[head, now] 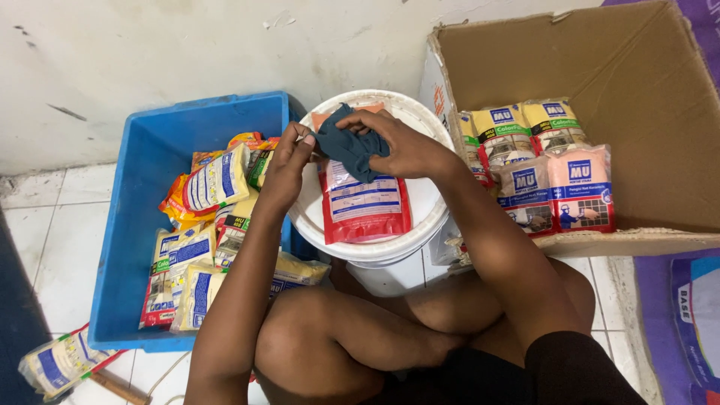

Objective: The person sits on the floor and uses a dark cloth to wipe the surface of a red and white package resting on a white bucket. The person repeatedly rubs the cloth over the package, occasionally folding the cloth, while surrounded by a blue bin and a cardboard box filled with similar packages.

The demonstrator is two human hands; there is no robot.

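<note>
The dark cloth (349, 148) and right hand (401, 142) hide the red packet's (365, 210) top.

both hands (352, 146) raised, fingers curled, pinching

A blue plastic crate (135, 225) stands on the white tiled floor (52, 225) against a scuffed white wall (187, 52), filled with a jumble of yellow, white and orange sachets (214, 180). At right, an open brown cardboard box (637, 67) lies on its side holding neat rows of yellow-green and pink sachets (540, 165). One loose sachet (60, 364) lies at lower left beside what may be a wooden handle (120, 390).
</note>
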